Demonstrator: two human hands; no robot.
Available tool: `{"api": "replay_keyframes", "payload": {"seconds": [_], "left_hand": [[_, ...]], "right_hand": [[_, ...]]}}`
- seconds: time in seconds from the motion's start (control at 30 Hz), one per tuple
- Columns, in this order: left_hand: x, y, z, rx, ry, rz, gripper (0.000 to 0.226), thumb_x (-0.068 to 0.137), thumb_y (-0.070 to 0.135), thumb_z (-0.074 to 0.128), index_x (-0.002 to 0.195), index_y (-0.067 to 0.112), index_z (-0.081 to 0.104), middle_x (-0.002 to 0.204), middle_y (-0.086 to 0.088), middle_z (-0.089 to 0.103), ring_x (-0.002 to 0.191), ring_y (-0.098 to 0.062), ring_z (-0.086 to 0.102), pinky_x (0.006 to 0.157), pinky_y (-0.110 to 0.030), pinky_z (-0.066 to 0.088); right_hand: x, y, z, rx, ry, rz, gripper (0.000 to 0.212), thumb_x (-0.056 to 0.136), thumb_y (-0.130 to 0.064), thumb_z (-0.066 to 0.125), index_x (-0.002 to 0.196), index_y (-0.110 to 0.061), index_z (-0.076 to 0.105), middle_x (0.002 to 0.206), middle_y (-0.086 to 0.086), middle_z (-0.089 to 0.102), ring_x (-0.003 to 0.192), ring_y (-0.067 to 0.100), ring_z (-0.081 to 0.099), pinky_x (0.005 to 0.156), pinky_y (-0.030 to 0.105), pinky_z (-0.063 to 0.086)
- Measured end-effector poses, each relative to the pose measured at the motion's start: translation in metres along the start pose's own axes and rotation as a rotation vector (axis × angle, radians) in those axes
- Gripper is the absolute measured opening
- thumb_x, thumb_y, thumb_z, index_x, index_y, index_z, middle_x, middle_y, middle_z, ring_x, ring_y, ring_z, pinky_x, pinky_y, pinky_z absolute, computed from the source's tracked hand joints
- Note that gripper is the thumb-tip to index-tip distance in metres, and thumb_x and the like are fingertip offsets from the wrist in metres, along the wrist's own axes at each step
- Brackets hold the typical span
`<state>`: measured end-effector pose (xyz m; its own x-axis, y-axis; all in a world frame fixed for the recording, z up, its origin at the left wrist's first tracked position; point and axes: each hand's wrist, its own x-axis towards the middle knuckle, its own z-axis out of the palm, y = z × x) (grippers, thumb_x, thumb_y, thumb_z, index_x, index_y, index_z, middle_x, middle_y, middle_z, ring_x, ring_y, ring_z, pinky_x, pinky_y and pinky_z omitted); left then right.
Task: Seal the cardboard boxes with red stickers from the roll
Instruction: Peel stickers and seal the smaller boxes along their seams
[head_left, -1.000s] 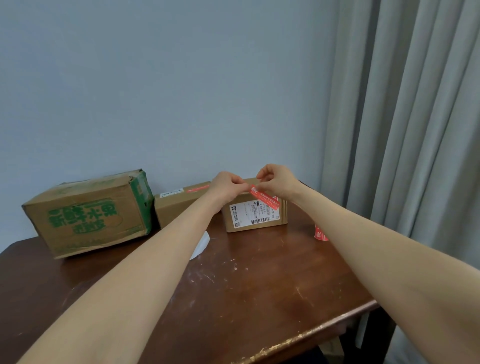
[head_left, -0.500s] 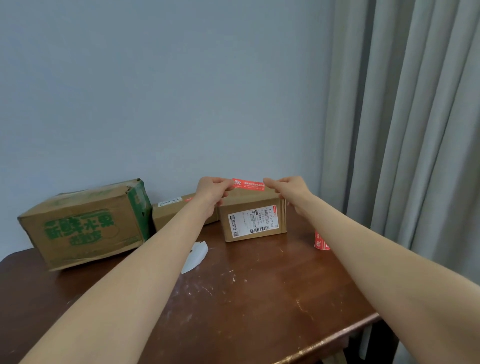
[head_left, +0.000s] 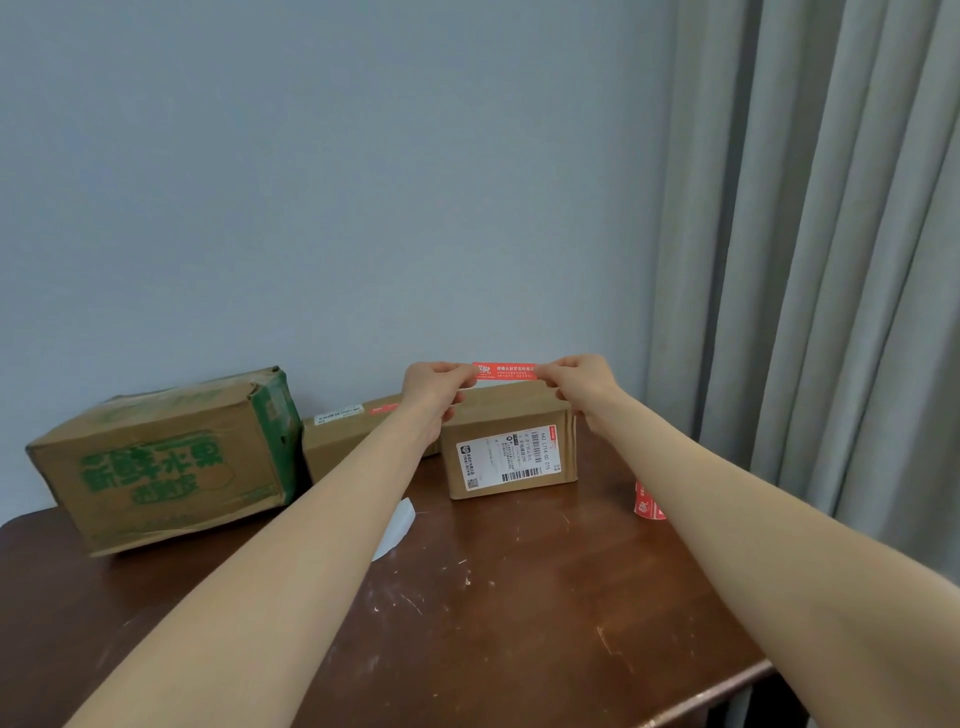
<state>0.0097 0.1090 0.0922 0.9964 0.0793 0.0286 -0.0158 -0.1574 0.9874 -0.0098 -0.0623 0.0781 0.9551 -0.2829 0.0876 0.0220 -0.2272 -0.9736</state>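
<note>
Two hands are working at the far side of the bench, arms stretching out from the near edge. Left hand is pinching the left end of a red sticker; right hand is pinching the right end, fingers curling in on both. Sticker is hanging level between the two pinches, white print facing the camera, just over the back top edge of the small box. Cannot tell whether it is touching the cardboard.

Small box is sitting near the wall, its shipping label facing forward. Middle box is lying beside it on the left, partly hiding behind the left forearm and wearing a red strip on top. Large box with green print is standing further left, touching the middle box, its top looking dented.

Sticker roll is sitting by the right edge of the bench, half hiding behind the right forearm. White backing scrap is lying under the left forearm. Grey curtain is hanging at right.
</note>
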Motion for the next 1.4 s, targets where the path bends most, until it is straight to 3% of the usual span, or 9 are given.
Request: {"api": "replay_keyframes", "payload": {"seconds": [0.1, 0.17, 0.23, 0.43, 0.6, 0.77, 1.03, 1.2, 1.4], "left_hand": [[0.007, -0.004, 0.004, 0.033, 0.024, 0.022, 0.014, 0.082, 0.024, 0.072, 0.090, 0.013, 0.067, 0.085, 0.002, 0.066, 0.075, -0.015, 0.056, 0.061, -0.028, 0.044], [0.013, -0.006, 0.006, 0.072, 0.063, 0.022, 0.014, 0.081, 0.026, 0.074, 0.085, 0.015, 0.067, 0.097, -0.002, 0.068, 0.095, -0.021, 0.062, 0.082, -0.038, 0.050], [0.018, -0.009, 0.009, 0.112, 0.093, 0.025, 0.021, 0.080, 0.028, 0.074, 0.094, 0.013, 0.069, 0.111, -0.005, 0.067, 0.110, -0.026, 0.058, 0.093, -0.037, 0.046], [0.029, -0.018, 0.016, 0.169, 0.109, 0.024, 0.027, 0.083, 0.026, 0.072, 0.104, 0.009, 0.070, 0.118, -0.005, 0.064, 0.115, -0.023, 0.054, 0.085, -0.028, 0.040], [0.033, -0.020, 0.016, 0.143, 0.079, -0.014, 0.030, 0.084, 0.022, 0.072, 0.109, 0.006, 0.069, 0.122, -0.008, 0.062, 0.120, -0.025, 0.050, 0.085, -0.028, 0.036], [0.028, -0.021, 0.009, 0.122, 0.061, -0.016, 0.035, 0.084, 0.020, 0.072, 0.113, 0.003, 0.067, 0.126, -0.009, 0.060, 0.124, -0.025, 0.049, 0.086, -0.029, 0.036], [0.013, -0.022, -0.005, 0.188, 0.056, -0.018, 0.031, 0.086, 0.019, 0.070, 0.112, 0.003, 0.066, 0.123, -0.009, 0.060, 0.120, -0.026, 0.051, 0.091, -0.030, 0.040], [0.019, -0.023, -0.013, 0.324, 0.116, 0.043, 0.023, 0.083, 0.031, 0.071, 0.096, 0.012, 0.072, 0.106, -0.001, 0.067, 0.108, -0.023, 0.056, 0.094, -0.038, 0.049], [0.027, -0.032, -0.011, 0.523, 0.158, 0.035, 0.020, 0.078, 0.041, 0.070, 0.090, 0.025, 0.073, 0.111, 0.001, 0.066, 0.116, -0.024, 0.049, 0.094, -0.040, 0.048]], "right_hand": [[0.007, 0.000, 0.000, -0.038, 0.012, -0.001, 0.019, 0.091, -0.022, 0.065, 0.075, -0.012, 0.061, 0.074, -0.002, 0.057, 0.063, 0.007, 0.048, 0.052, 0.019, 0.035], [0.013, 0.002, 0.000, -0.086, 0.018, -0.014, 0.025, 0.090, -0.022, 0.065, 0.067, -0.014, 0.059, 0.069, -0.002, 0.056, 0.061, 0.009, 0.049, 0.053, 0.020, 0.038], [0.018, 0.004, 0.001, -0.148, 0.026, -0.021, 0.027, 0.089, -0.023, 0.065, 0.063, -0.015, 0.059, 0.068, 0.001, 0.057, 0.063, 0.013, 0.051, 0.059, 0.024, 0.042], [0.032, 0.010, 0.010, -0.307, 0.058, -0.042, 0.015, 0.089, -0.026, 0.061, 0.089, -0.013, 0.069, 0.078, 0.001, 0.062, 0.077, 0.018, 0.056, 0.071, 0.032, 0.047], [0.037, 0.016, 0.015, -0.324, 0.059, -0.027, 0.021, 0.089, -0.024, 0.059, 0.094, -0.007, 0.070, 0.079, 0.001, 0.061, 0.078, 0.018, 0.056, 0.070, 0.030, 0.045], [0.031, 0.015, 0.019, -0.357, 0.037, 0.001, 0.014, 0.085, -0.025, 0.060, 0.077, -0.014, 0.061, 0.074, 0.004, 0.054, 0.069, 0.019, 0.050, 0.064, 0.030, 0.040], [0.012, 0.012, 0.024, -0.372, 0.029, 0.013, 0.030, 0.083, -0.023, 0.061, 0.061, -0.015, 0.042, 0.055, -0.001, 0.036, 0.054, 0.016, 0.036, 0.054, 0.028, 0.029], [0.012, 0.007, 0.025, -0.396, 0.030, -0.010, 0.038, 0.082, -0.021, 0.062, 0.056, -0.017, 0.035, 0.052, -0.002, 0.029, 0.050, 0.017, 0.029, 0.053, 0.030, 0.025], [0.020, 0.008, 0.027, -0.568, 0.015, -0.041, 0.035, 0.080, -0.018, 0.059, 0.057, -0.017, 0.032, 0.055, -0.002, 0.031, 0.051, 0.018, 0.030, 0.050, 0.025, 0.023]]}}
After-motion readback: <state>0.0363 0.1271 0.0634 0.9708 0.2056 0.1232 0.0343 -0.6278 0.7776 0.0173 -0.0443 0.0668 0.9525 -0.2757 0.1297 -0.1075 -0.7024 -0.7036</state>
